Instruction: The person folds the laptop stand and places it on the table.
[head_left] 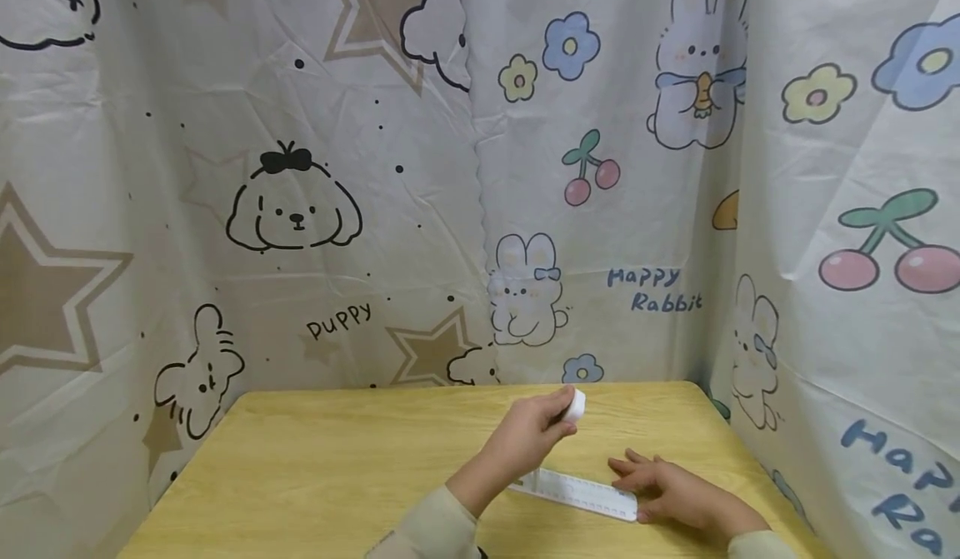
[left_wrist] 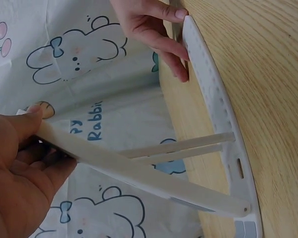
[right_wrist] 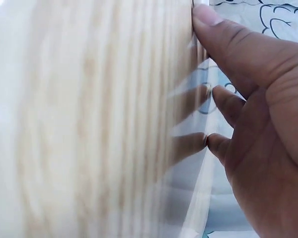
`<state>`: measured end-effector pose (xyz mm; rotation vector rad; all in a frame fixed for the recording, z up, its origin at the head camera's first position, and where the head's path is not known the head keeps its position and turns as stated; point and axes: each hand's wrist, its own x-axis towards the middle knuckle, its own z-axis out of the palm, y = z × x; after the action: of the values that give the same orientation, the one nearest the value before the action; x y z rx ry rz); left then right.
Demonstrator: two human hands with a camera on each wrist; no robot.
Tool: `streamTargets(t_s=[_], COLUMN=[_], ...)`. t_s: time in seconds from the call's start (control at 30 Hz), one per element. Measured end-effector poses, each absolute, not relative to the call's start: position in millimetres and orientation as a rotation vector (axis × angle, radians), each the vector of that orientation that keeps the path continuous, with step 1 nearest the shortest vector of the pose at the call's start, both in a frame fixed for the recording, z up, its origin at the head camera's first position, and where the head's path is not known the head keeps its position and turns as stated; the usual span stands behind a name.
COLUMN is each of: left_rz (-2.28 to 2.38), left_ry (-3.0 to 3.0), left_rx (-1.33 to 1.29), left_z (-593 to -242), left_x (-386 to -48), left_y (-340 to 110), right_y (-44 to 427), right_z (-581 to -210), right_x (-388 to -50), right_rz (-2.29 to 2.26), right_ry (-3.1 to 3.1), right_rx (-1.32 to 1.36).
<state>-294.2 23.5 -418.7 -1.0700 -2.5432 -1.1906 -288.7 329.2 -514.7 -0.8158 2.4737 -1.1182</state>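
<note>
A white folding stand (left_wrist: 208, 84), much like a laptop stand, is spread at its hinge. Its long base (head_left: 585, 494), dotted with notches, lies on the table. The upper arm (left_wrist: 134, 171) slants up from the hinge, with two thin struts (left_wrist: 181, 145) between it and the base. My left hand (head_left: 521, 438) grips the raised end of this arm between thumb and fingers. My right hand (head_left: 678, 492) holds the base's far end, thumb on one side and fingers on the other. In the right wrist view the right hand (right_wrist: 268, 114) shows large, beside a blurred surface.
The light wood-grain table (head_left: 337, 459) extends to the left of both hands. Printed cloth curtains (head_left: 420, 209) with puppies, rabbits, flowers and cherries hang behind the table and along its sides.
</note>
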Motion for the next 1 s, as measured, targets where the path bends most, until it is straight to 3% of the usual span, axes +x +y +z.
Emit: streamTargets(t_s=[0.53,1.0], left_rz=[-1.453,-1.593], left_ry=[-2.467,-2.381], left_rx=[-1.097,-1.020], left_z=[-424.1,-426.1], left_x=[-309.7,-306.2], left_y=[5.4,14.0], right_y=[301.0,307.3], right_z=[-512.2,-510.8], right_x=[-260.2,-272.6], right_rz=[-0.973,-0.824], right_ry=[2.627,2.630], right_rx=[-0.765,-0.902])
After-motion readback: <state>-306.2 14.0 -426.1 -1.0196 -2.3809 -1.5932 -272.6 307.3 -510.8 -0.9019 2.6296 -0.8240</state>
